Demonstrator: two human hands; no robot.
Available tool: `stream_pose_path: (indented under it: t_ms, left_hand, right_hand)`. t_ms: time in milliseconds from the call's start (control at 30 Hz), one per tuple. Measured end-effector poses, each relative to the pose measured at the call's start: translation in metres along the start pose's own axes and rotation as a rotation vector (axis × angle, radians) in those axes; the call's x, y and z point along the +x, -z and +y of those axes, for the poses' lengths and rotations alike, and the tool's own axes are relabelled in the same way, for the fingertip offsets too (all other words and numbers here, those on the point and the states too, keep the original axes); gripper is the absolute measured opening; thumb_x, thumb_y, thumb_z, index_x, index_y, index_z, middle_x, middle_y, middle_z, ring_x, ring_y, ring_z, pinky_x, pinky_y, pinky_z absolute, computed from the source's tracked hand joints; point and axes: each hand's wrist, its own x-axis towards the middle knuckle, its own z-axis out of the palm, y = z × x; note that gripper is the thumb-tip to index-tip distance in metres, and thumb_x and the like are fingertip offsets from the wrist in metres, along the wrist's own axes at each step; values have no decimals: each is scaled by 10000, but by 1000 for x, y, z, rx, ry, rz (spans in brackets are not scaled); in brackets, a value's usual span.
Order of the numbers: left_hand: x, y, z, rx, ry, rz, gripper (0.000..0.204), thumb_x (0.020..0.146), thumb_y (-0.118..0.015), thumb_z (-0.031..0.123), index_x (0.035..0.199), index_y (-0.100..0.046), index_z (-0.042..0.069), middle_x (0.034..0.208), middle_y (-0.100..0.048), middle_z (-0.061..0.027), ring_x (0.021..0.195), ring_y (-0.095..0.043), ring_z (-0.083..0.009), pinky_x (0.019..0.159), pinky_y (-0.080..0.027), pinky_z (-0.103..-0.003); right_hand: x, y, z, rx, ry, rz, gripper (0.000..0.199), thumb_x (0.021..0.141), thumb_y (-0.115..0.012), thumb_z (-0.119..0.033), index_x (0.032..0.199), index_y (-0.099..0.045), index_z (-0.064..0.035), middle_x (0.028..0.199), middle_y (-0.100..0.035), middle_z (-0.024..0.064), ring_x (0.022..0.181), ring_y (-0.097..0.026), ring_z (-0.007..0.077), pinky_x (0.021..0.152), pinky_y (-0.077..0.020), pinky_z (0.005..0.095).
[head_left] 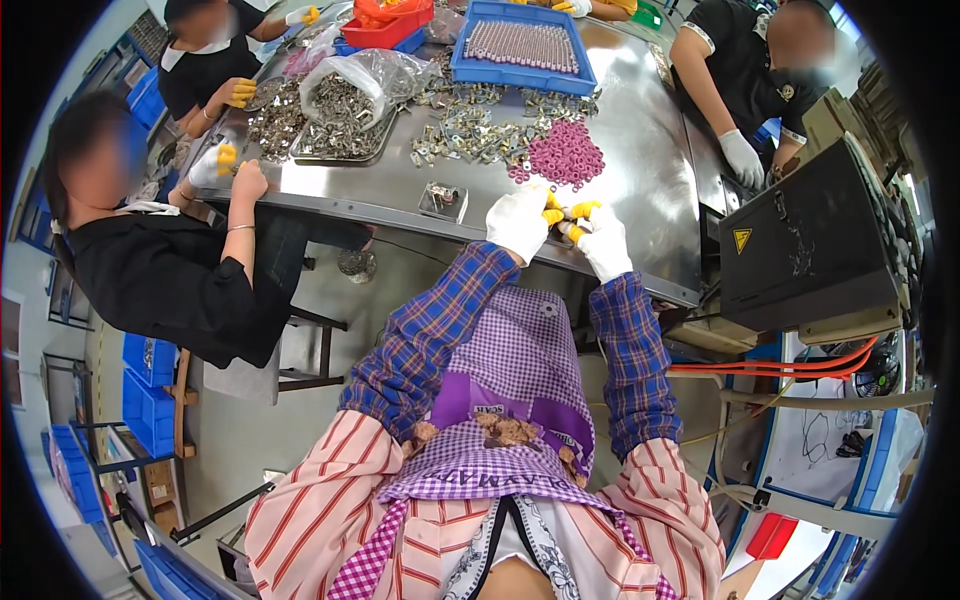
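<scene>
At the near edge of the steel table, my left hand (520, 222) and my right hand (604, 242) come together in white gloves with yellow fingertips. Both have their fingers pinched closed; whatever sits between them is too small and covered to make out. Just beyond lies a heap of pink rings (567, 155). Loose small metal parts (465, 135) spread to the left of the rings and behind them. A small metal block (443, 202) rests by the table edge, left of my left hand.
A blue tray (590, 78) holds rows of small pinkish pieces at the back. Left of it, a clear plastic bag (385, 75) spills metal parts over a metal tray. Co-workers sit along the left side, and another person bends at the right beside a dark machine box (810, 240).
</scene>
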Motion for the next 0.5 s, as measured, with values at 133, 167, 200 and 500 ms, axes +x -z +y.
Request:
stream_pose_path:
  t_ms: [133,167,200,500]
  left_hand:
    - [1,-5,-2,-28,70,22,185,810,-611,260,904,-640,103,884,-654,-71,747,-626,-278,675,-484,-377]
    - [1,-6,-2,-39,94,30,184,804,-611,267,893,-640,109,871,-649,-69,737,-624,-277,665,-482,-380]
    - [1,-4,-1,-39,97,27,184,804,-611,267,893,-640,109,871,-649,-69,737,-624,-277,665,-482,-380]
    - [6,-13,-20,271,-361,251,233,813,-602,311,937,-628,115,893,-630,-83,711,-611,-282,643,-482,-385]
  right_hand:
    - [0,-7,9,160,18,51,324,748,-717,12,1057,-622,-3,932,-638,84,716,-588,133,640,-498,223]
    - [0,-8,11,212,25,67,323,747,-720,12,1054,-621,-3,936,-638,83,714,-588,133,637,-498,222]
    - [-1,-9,12,213,21,66,323,747,-720,12,1054,-621,-3,936,-638,83,714,-588,133,637,-498,222]
    - [-25,-13,-4,-106,302,167,387,660,-756,13,1030,-656,-41,977,-644,94,803,-618,174,737,-514,260]
